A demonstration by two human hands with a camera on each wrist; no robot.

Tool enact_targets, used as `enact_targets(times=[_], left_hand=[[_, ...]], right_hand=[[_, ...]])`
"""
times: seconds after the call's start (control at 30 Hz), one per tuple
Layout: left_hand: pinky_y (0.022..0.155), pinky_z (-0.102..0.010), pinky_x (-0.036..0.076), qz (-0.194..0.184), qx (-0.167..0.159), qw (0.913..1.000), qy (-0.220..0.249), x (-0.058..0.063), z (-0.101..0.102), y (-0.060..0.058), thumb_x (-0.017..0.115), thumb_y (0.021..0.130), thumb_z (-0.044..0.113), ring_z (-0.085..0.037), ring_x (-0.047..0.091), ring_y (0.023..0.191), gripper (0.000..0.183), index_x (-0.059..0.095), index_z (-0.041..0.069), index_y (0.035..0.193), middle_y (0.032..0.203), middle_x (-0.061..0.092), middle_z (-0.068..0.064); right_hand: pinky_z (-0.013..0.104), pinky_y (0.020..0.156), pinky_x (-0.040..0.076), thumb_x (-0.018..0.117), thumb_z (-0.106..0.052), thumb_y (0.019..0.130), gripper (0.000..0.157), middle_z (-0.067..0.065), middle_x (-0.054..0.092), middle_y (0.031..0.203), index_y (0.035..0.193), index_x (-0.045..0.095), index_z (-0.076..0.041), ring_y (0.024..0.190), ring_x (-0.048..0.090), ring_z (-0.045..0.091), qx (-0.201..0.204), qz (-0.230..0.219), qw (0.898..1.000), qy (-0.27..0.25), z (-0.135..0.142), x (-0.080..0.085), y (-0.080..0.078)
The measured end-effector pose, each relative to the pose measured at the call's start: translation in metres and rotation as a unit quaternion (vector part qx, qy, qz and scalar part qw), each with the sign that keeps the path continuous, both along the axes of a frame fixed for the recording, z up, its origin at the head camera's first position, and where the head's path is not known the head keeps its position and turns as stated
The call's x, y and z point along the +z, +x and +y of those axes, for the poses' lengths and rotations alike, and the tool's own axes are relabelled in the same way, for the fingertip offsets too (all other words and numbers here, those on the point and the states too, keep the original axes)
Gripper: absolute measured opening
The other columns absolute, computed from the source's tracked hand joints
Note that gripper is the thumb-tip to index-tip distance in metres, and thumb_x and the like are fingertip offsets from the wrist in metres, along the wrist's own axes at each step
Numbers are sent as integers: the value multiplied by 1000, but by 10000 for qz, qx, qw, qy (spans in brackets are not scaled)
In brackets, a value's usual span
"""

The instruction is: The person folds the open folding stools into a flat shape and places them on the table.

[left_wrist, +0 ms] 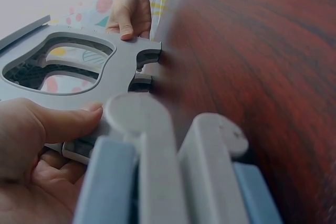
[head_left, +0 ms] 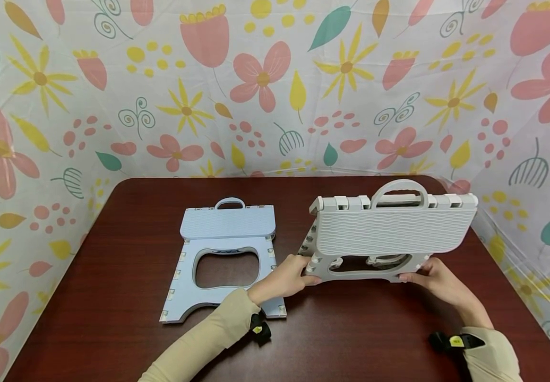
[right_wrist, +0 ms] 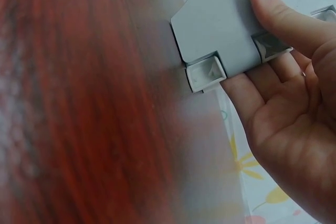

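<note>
A grey folding step stool (head_left: 389, 231) with a textured top and a carrying handle (head_left: 401, 185) is at the right side of the table, its panels partly folded. My left hand (head_left: 290, 277) grips the left edge of its leg panel, thumb on the near face. At the opposite edge my right hand (head_left: 442, 281) holds the same panel, with the thumb (right_wrist: 275, 9) on its face and fingers behind. A light blue folding stool (head_left: 227, 223) lies to the left, partly under my left forearm. Whether the grey stool's lower edge touches the table, I cannot tell.
The dark red-brown table (head_left: 127, 254) carries both stools. Behind it hangs a flower-patterned cloth (head_left: 260, 127), which also runs along both sides. In the left wrist view the blue stool's legs (left_wrist: 107, 182), with grey end pieces (left_wrist: 157, 145), stand close to the camera.
</note>
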State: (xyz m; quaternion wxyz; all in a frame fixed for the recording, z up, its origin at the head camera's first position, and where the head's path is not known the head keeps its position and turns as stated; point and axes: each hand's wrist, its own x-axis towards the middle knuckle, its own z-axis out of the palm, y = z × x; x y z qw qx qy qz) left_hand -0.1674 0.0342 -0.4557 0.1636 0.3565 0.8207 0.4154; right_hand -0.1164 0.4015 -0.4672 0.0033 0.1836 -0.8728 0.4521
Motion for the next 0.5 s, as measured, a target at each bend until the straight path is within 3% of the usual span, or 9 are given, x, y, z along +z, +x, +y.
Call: enact_targets(times=[0.5], left_hand=[[78,-17,50,-88,16,10000,-2,2,0,-1,69,90,16,-14,69,99,33,64,7,122,113,72,-7]], right_hand=[[23,58,45,66,8,85,12,-18,67,83,90,70,-2,70,55,-6,99,-70,9999,-60,1,1,-1]])
